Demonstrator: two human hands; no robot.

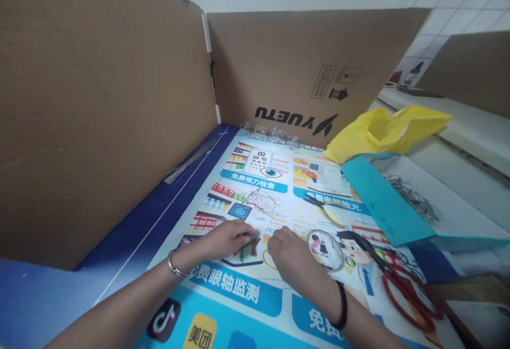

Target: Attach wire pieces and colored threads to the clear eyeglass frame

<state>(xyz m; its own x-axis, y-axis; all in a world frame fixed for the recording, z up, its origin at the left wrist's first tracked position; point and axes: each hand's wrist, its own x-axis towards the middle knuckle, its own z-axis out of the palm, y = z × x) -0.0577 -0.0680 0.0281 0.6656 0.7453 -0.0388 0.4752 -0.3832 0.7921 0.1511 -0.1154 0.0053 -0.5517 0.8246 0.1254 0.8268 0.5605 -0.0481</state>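
Observation:
My left hand [234, 237] has its fingers pinched together just above a small bunch of red and green strips [249, 249]. Whatever those fingers hold is too small to make out. Facing it, a short gap away, my right hand [287, 253] is closed with its fingertips curled down; their content is hidden. Beyond both hands lies a loose tangle of thin wire [261, 201]. To the right are a coil of thin wire [324, 249] and pliers with yellow handles [329, 212]. Large scissors with red handles [404, 288] lie beside my right forearm.
Cardboard panels [319, 46] stand at the back and left. A blue box [392, 205] at right holds a heap of wire pieces [412, 196], with a yellow bag [382, 131] behind it. Thin strips [191, 162] lie at left; small shiny pieces [271, 133] line the back panel.

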